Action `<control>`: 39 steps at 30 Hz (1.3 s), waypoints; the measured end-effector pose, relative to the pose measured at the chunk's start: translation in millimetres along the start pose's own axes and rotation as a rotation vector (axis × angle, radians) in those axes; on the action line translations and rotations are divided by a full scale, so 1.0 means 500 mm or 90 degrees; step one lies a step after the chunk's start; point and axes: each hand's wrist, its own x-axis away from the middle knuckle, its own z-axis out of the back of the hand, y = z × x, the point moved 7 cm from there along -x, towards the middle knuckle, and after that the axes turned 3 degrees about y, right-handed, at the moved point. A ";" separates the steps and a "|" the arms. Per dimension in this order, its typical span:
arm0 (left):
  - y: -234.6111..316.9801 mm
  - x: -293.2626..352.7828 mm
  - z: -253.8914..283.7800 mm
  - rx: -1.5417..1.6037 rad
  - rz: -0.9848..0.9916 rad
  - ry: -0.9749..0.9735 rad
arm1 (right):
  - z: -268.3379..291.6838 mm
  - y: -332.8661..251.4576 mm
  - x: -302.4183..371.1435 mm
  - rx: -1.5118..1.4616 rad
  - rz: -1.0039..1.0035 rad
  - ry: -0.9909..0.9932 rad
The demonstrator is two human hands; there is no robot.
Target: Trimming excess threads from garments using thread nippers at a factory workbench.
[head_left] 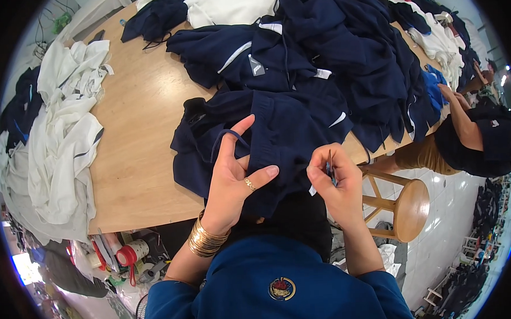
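A navy garment (288, 124) with a gathered elastic waistband (262, 131) lies at the table's near edge. My left hand (230, 171) is over its left part, thumb and index finger stretched wide apart; the other fingers are partly hidden. A navy drawstring (223, 132) loops across the index finger. To the right, my right hand (337, 176) is closed around small dark metal thread snips (330, 167), held upright just off the cloth. A bit of white label (313, 190) shows beside that hand.
More navy garments (341, 38) are heaped at the far side of the wooden table (136, 135). White garments (69, 132) line its left edge. A round wooden stool (412, 210) stands at right, near another person (471, 129) handling blue cloth. A red-lidded bottle (132, 254) is below the table.
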 end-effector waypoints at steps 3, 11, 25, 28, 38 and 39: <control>0.002 -0.001 -0.005 0.015 0.005 0.010 | 0.011 -0.014 0.003 0.143 0.012 0.036; 0.002 -0.003 -0.006 0.027 0.003 0.024 | 0.009 -0.021 0.025 0.352 0.105 0.066; -0.005 -0.002 -0.005 0.034 0.008 0.034 | 0.005 -0.034 0.030 0.455 0.169 0.101; -0.009 -0.001 -0.005 0.039 0.006 0.043 | 0.003 -0.039 0.032 0.457 0.188 0.118; -0.013 -0.001 -0.002 0.026 -0.006 0.065 | 0.004 -0.043 0.033 0.471 0.193 0.118; -0.013 -0.001 -0.003 0.030 -0.004 0.065 | 0.004 -0.043 0.033 0.469 0.195 0.120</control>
